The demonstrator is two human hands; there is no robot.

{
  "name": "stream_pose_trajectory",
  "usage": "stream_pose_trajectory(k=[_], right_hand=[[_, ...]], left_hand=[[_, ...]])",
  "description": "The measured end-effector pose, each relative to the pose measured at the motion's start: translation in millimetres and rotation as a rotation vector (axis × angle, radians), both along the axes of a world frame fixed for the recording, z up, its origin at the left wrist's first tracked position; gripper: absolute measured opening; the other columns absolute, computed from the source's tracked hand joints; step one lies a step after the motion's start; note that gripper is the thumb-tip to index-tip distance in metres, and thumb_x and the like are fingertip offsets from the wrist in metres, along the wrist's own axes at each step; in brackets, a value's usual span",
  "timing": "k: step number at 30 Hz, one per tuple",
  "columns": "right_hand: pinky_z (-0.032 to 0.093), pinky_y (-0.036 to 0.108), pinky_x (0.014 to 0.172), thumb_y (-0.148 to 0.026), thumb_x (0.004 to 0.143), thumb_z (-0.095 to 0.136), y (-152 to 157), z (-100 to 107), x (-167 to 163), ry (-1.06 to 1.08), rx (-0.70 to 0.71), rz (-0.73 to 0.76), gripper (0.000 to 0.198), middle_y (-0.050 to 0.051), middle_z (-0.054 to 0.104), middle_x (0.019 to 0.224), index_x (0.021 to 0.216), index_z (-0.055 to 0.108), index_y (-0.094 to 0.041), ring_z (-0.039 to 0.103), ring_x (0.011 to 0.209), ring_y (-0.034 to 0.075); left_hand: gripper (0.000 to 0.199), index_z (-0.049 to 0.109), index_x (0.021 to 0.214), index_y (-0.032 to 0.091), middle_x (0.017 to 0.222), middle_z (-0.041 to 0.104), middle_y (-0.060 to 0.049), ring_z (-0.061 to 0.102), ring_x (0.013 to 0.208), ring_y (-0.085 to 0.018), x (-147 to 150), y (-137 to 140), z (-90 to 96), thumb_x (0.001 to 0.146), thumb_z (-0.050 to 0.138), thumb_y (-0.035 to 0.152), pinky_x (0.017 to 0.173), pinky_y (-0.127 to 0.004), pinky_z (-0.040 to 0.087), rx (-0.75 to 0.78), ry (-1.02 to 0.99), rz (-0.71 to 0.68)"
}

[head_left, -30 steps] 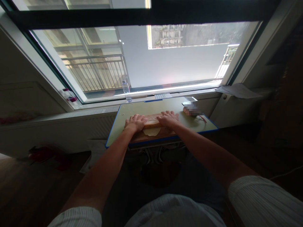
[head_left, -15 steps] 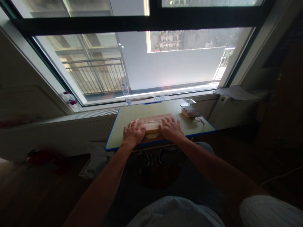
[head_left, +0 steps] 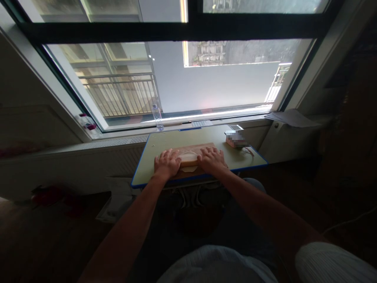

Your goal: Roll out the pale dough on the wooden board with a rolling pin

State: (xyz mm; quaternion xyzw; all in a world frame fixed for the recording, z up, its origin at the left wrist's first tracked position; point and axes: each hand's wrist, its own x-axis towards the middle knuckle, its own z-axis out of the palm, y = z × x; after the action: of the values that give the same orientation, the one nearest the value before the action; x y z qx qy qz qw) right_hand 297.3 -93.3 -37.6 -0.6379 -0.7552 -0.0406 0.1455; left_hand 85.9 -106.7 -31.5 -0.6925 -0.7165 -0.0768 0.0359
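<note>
A wooden rolling pin [head_left: 189, 163] lies crosswise on a sheet of pale dough [head_left: 189, 169]. The dough shows both in front of the pin and behind it. Under them is a brown wooden board [head_left: 192, 149], near the front edge of a small table [head_left: 144, 168]. My left hand [head_left: 167, 162] is over the pin's left end and my right hand [head_left: 212, 159] over its right end. Both hands press down with the fingers pointing away from me, closed over the pin. They hide its ends and part of the board.
The table has a blue rim. On its right side sits a box-like object [head_left: 235, 139], partly blurred out. A clear plastic bottle [head_left: 157, 118] stands by the window behind the table. Papers [head_left: 291, 117] lie at right, and a bottle with a pink band [head_left: 88, 124] stands at left.
The view has tilted up slightly. My hands and the rolling pin are in almost the same place over the dough.
</note>
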Motion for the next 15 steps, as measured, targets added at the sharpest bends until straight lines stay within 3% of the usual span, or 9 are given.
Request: stream_pose_trajectory(k=[10, 15], right_hand=[[0.034, 0.061, 0.122, -0.048, 0.109, 0.038, 51.1, 7.9, -0.2, 0.01, -0.2, 0.047, 0.055, 0.01, 0.055, 0.167, 0.155, 0.064, -0.033, 0.045, 0.151, 0.036], [0.034, 0.061, 0.123, -0.052, 0.104, 0.044, 73.2, 14.7, -3.9, 0.093, -0.28, -0.011, 0.06, 0.013, 0.058, 0.163, 0.156, 0.062, -0.029, 0.049, 0.148, 0.036]], left_hand=[[0.07, 0.045, 0.169, 0.039, 0.182, 0.036, -0.003, 0.035, 0.164, -0.032, -9.6, 49.1, 5.3, 0.107, 0.022, 0.062, 0.134, -0.061, 0.026, -0.155, -0.051, -0.007], [0.069, 0.049, 0.166, 0.036, 0.179, 0.04, -0.006, 0.038, 0.162, -0.034, -13.1, 75.2, 5.1, 0.105, 0.028, 0.061, 0.132, -0.062, 0.03, -0.146, -0.082, -0.015]])
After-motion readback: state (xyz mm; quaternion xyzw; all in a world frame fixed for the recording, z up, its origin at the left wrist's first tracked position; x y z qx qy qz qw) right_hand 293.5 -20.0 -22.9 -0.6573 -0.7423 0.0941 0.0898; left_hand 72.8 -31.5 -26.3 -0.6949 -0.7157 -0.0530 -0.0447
